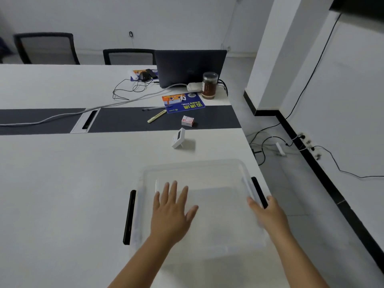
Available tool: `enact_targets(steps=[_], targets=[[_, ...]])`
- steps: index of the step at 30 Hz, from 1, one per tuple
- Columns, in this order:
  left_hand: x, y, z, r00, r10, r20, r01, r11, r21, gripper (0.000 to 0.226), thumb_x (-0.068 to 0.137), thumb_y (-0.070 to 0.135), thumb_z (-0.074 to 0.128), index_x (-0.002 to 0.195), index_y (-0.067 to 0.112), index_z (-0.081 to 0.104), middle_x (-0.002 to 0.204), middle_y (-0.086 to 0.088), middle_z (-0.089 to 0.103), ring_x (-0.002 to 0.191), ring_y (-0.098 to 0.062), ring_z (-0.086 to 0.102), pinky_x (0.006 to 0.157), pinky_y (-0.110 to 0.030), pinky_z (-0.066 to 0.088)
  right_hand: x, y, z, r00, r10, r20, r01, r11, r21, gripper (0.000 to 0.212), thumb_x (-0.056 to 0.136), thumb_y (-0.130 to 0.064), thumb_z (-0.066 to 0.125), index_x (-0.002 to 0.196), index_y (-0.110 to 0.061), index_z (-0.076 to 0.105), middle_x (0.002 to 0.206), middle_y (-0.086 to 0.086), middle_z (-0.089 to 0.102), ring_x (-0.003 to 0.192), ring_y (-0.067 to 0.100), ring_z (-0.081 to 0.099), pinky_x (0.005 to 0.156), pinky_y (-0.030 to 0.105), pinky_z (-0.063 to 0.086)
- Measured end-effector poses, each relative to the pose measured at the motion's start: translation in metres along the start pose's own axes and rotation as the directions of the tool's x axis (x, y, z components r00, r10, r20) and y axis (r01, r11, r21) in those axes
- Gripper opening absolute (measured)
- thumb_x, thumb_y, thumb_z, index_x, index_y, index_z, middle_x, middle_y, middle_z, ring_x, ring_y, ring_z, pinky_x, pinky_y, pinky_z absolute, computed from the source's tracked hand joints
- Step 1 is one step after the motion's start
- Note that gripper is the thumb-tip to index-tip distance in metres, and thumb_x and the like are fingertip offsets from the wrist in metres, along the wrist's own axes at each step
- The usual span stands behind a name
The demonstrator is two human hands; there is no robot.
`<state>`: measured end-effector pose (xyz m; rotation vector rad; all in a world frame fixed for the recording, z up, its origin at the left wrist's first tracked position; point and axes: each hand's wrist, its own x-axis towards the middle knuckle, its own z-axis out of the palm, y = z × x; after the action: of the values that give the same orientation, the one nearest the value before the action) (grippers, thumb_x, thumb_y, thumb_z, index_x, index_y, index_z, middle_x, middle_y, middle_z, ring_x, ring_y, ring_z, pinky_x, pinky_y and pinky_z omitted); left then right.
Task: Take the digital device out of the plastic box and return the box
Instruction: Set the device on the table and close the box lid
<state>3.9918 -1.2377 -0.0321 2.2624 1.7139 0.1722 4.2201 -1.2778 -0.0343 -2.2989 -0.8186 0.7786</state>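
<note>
A clear plastic box [216, 169] with a lid and black side latches sits at the near right of the white table. My left hand [172, 210] lies flat on the lid, fingers spread. My right hand [268, 213] is against the box's right side at the black latch [258, 191], fingers curled over its edge. The other black latch [129, 217] stands out on the left side. The small white digital device [178, 138] stands propped on its stand on the table just beyond the box, outside it.
Past the device lie a small red-and-white carton [187, 120], a pen [156, 116], a blue card [182, 102], a brown jar [209, 85], a dark laptop [190, 67] and cables [128, 90]. The table edge [252, 154] runs close by the box on the right.
</note>
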Motion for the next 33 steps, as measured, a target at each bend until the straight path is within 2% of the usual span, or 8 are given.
enact_targets(steps=[3,4,6,11,14,21,26,33], targets=[[0.001,-0.003,0.008,1.0,0.004,0.011,-0.005,1.0,0.025,0.062,0.088,0.057,0.019,0.142,0.031,0.003,0.156,-0.001,-0.006,0.142,-0.018,-0.014,0.114,-0.037,-0.01,-0.004,-0.001,-0.001,0.989,-0.101,-0.108,0.092,0.992,-0.083,0.051,0.077,-0.038,0.064,0.108,0.002,0.055,0.102,0.022,0.059,0.083,0.032,0.056,0.064,0.033,0.042],[0.001,-0.004,0.008,1.0,0.006,0.004,-0.006,1.0,0.025,0.062,0.088,0.057,0.019,0.142,0.032,0.003,0.156,-0.001,-0.006,0.142,-0.018,-0.014,0.114,-0.036,-0.011,-0.007,0.0,-0.002,0.982,-0.145,-0.124,0.131,0.985,-0.111,0.042,0.078,-0.037,0.063,0.095,0.001,0.058,0.09,0.018,0.058,0.07,0.027,0.052,0.053,0.028,0.038],[-0.001,-0.004,0.009,1.0,0.008,-0.023,-0.007,1.0,0.03,0.061,0.088,0.056,0.018,0.142,0.032,0.004,0.156,-0.001,-0.005,0.142,-0.018,-0.014,0.114,-0.036,-0.011,-0.01,0.0,-0.002,0.97,-0.2,-0.139,0.18,0.973,-0.145,0.032,0.079,-0.034,0.061,0.079,-0.003,0.055,0.081,0.013,0.054,0.06,0.022,0.046,0.046,0.024,0.03],[-0.001,-0.002,0.008,1.0,0.004,-0.018,-0.003,1.0,0.024,0.061,0.088,0.055,0.018,0.142,0.031,0.004,0.156,-0.001,-0.006,0.142,-0.018,-0.014,0.114,-0.037,-0.012,-0.015,-0.005,-0.004,0.966,-0.243,-0.093,0.219,0.952,-0.213,0.038,0.078,-0.038,0.063,0.081,-0.003,0.049,0.074,0.009,0.053,0.067,0.027,0.049,0.052,0.03,0.03],[0.0,-0.003,0.006,1.0,0.005,-0.003,-0.005,1.0,0.021,0.061,0.088,0.055,0.018,0.142,0.031,0.003,0.156,-0.002,-0.006,0.142,-0.018,-0.014,0.114,-0.037,-0.011,-0.018,-0.006,-0.003,0.95,-0.294,-0.1,0.244,0.905,-0.35,0.045,0.076,-0.046,0.062,0.077,-0.007,0.04,0.074,0.006,0.047,0.067,0.024,0.044,0.056,0.029,0.031],[0.001,0.001,0.007,1.0,0.005,0.011,-0.005,0.999,0.035,0.062,0.089,0.053,0.015,0.142,0.027,-0.002,0.156,-0.006,-0.009,0.141,-0.022,-0.017,0.113,-0.04,-0.013,-0.018,-0.008,-0.004,0.944,-0.304,-0.126,0.238,0.895,-0.377,0.048,0.074,-0.045,0.064,0.089,-0.001,0.053,0.077,0.008,0.055,0.067,0.024,0.047,0.058,0.028,0.032],[0.0,0.003,0.008,1.0,0.001,0.017,-0.002,0.998,0.065,0.062,0.089,0.053,0.016,0.142,0.026,-0.002,0.156,-0.007,-0.009,0.141,-0.024,-0.016,0.114,-0.042,-0.011,-0.021,-0.009,-0.006,0.925,-0.356,-0.131,0.281,0.876,-0.393,0.042,0.075,-0.041,0.065,0.09,-0.003,0.055,0.07,0.003,0.05,0.062,0.02,0.044,0.047,0.025,0.024],[-0.002,0.003,0.002,0.999,-0.001,0.033,0.0,1.0,0.023,0.062,0.089,0.053,0.018,0.142,0.027,0.002,0.156,-0.006,-0.006,0.142,-0.022,-0.015,0.114,-0.041,-0.011,-0.025,-0.009,-0.002,0.916,-0.377,-0.137,0.288,0.857,-0.427,0.04,0.078,-0.037,0.062,0.09,0.001,0.054,0.07,0.006,0.049,0.063,0.024,0.046,0.054,0.027,0.028]])
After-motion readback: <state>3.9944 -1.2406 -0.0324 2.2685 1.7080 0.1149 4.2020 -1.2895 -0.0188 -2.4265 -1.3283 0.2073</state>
